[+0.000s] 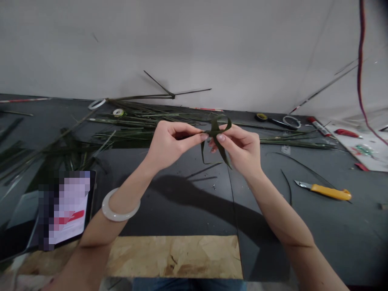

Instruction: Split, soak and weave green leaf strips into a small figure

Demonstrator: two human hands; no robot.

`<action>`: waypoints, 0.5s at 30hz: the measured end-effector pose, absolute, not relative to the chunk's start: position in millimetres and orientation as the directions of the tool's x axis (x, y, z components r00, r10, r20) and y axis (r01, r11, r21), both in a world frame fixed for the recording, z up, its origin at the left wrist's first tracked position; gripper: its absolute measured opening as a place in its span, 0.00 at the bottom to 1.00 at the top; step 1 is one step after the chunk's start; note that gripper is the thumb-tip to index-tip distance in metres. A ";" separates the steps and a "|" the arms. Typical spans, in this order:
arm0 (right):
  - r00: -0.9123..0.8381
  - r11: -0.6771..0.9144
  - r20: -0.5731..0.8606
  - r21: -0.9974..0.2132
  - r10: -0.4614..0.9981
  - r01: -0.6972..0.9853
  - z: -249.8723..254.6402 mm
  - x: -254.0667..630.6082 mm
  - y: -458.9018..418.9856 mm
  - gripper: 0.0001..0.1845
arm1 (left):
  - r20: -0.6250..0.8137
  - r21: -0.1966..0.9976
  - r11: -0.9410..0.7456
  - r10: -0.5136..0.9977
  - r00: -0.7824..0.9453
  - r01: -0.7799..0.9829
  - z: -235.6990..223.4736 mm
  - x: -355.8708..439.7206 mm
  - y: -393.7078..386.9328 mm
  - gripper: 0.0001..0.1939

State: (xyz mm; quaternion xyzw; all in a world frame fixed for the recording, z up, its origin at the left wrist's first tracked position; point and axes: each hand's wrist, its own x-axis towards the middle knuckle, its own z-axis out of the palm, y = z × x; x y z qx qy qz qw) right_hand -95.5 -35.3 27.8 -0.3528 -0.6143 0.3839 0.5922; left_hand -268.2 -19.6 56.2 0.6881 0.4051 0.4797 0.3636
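Both hands meet above the dark table, holding a green leaf strip point(222, 152) that is looped and folded, with narrow ends hanging down. My left hand point(169, 142) pinches the strip's left side between thumb and fingertips. On the other side, my right hand point(242, 147) grips it near the crossing, thumb in front and fingers curled behind. The fingertips nearly touch. Part of the fold is hidden behind the fingers. A white bangle point(117, 210) circles my left wrist.
Long green leaves point(133, 135) lie across the back of the table point(188, 206). At right are a yellow utility knife point(330, 191) with its blade showing, black-handled scissors point(279, 121) and a red marker point(319, 126). A tablet point(72, 210) stands at left; a tan board point(176, 255) lies in front.
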 end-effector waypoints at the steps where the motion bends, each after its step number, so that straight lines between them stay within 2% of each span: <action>1: -0.046 0.437 0.438 -0.899 0.898 -0.028 27.4 -95.3 -34.5 0.13 | 0.367 0.888 -0.409 0.906 0.213 0.210 56.2 -268.3 -19.7 0.14; 12: -0.220 0.262 0.322 -0.928 0.921 -0.264 21.6 -91.8 -25.1 0.22 | 0.344 0.893 -0.411 0.886 0.312 0.182 56.0 -270.1 -19.2 0.13; 15: -0.289 0.189 0.281 -0.933 0.915 -0.306 21.2 -90.8 -24.2 0.21 | 0.332 0.901 -0.403 0.879 0.342 0.160 55.3 -270.3 -19.1 0.13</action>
